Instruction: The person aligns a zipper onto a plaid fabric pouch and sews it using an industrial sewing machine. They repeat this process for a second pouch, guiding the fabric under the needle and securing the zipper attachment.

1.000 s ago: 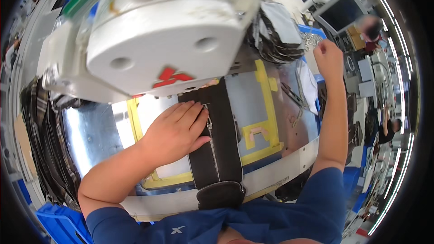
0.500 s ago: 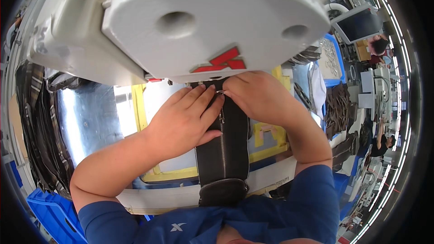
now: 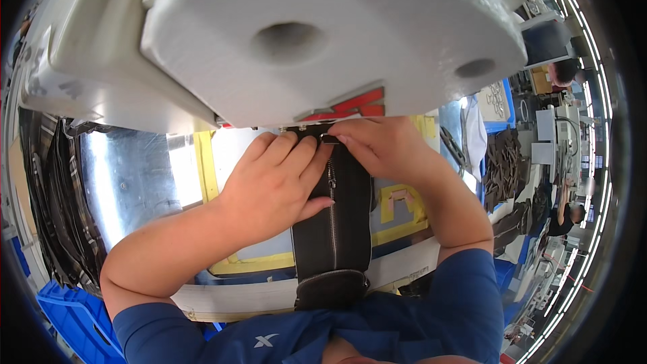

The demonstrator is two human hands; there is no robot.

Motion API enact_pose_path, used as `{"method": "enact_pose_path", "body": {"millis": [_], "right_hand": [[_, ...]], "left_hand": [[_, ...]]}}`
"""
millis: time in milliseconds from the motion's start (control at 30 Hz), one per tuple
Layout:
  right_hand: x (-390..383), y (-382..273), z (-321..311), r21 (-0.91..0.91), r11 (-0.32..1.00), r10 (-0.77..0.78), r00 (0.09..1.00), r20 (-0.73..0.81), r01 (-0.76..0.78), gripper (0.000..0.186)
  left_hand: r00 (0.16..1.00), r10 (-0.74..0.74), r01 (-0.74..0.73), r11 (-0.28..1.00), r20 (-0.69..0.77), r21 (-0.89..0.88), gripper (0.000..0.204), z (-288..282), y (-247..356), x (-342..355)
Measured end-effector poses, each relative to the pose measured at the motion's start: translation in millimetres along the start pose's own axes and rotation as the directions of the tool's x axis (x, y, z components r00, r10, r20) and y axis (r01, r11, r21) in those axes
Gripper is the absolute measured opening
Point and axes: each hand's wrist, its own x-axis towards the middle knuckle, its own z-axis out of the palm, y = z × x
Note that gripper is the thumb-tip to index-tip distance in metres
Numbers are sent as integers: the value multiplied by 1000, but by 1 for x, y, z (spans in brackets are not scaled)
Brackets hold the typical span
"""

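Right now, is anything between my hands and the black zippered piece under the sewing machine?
Nothing visible. The left hand lies flat on the black zippered piece, and the right hand touches its top end, right below the white machine head.

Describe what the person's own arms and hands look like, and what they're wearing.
Both hands are bare: no gloves, rings or watch show on the left hand or the right hand. The forearms are bare too, broad and rounded in the fisheye view. Short blue sleeves cover the upper arms, part of a blue shirt with a small white mark on the chest.
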Motion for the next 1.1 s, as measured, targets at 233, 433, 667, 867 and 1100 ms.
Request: {"method": "enact_pose_path", "body": {"millis": [233,433,667,867,1100], "right_hand": [[-2,-2,1,-150,982,-118,993,16,119,17],[7,-4,12,-220,975,27,1000,3,-25,12],[9,-6,12,-229,971,65,998,-10,-65,10],[-2,-5,15,-140,987,73,995,-61,-81,20],[-19,-5,18,-292,950,-132,990,-53,111,43]], "left_hand": [[999,0,-1,1000,51,15,78,0,3,1],[998,28,-34,992,51,119,82,-1,6,2],[998,3,-11,992,60,129,87,-3,3,7],[998,-26,18,988,51,151,88,-5,4,8],[997,-48,39,991,66,128,87,-7,5,10]]}}
